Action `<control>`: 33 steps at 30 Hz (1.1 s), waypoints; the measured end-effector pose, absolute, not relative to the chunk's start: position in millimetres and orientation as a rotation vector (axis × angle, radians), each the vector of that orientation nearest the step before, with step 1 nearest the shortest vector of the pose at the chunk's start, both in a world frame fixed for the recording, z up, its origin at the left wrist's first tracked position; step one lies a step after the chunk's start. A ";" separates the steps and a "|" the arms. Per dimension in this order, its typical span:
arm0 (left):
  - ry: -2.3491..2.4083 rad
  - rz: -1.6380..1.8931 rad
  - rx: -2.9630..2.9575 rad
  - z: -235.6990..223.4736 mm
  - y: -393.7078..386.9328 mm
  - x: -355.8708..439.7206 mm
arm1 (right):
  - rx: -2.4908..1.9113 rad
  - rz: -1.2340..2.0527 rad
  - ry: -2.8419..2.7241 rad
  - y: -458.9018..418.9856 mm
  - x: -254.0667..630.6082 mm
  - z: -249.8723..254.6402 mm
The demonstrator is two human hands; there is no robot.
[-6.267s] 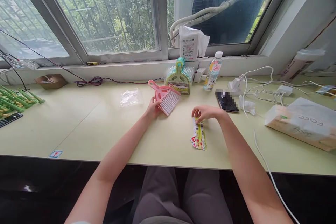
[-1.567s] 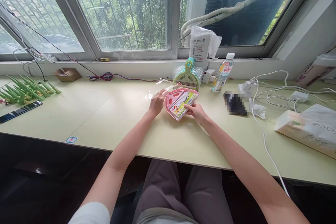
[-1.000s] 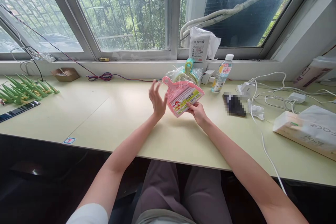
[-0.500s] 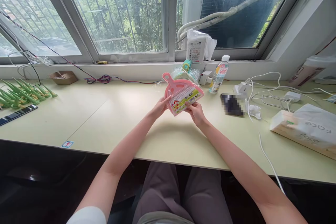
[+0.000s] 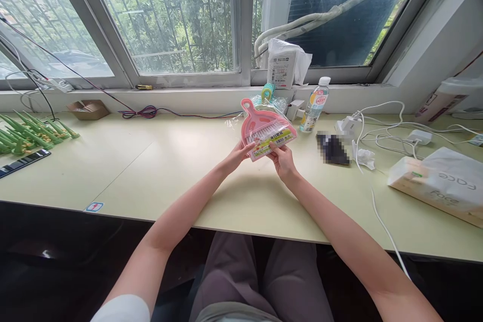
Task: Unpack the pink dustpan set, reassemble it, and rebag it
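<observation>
A pink dustpan and brush set (image 5: 260, 119) in clear plastic wrap, with a yellow-green printed label along its lower edge, is held up over the desk. My left hand (image 5: 238, 156) is closed on its lower left edge. On the label side, near the lower right, my right hand (image 5: 282, 159) grips it with the thumb in front and fingers behind. The set is tilted, its looped handle pointing up and left. Behind it lie more plastic-wrapped pieces with green and yellow loop handles (image 5: 268, 91), partly hidden by the pink set.
On the pale desk (image 5: 158, 176), a bottle (image 5: 314, 105), a blurred dark object (image 5: 333, 149), white cables (image 5: 392, 136) and a tissue pack (image 5: 441, 183) lie to the right. Green spiky pieces (image 5: 33, 133), a small carton (image 5: 88, 109) and a coiled cable (image 5: 145, 112) are leftward.
The pink set has shifted slightly right and tipped, its label now facing more upward. Both hands still hold it, and my left hand has moved a little right.
</observation>
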State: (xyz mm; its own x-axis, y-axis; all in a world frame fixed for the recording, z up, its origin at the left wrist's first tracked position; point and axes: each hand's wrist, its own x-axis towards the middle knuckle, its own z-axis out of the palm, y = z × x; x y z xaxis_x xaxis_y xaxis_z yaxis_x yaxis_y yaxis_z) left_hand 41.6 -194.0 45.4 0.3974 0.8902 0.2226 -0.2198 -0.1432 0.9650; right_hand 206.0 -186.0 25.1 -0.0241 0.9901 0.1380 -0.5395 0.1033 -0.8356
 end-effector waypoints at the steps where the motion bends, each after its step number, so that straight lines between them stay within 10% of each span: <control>1: 0.656 1.095 1.384 45.8 -194.5 42.2 | -0.672 1.372 -0.875 -186.9 205.3 25.8; 33: 0.618 1.155 1.190 39.1 -191.6 52.2 | -0.697 1.333 -0.718 -187.0 204.3 27.7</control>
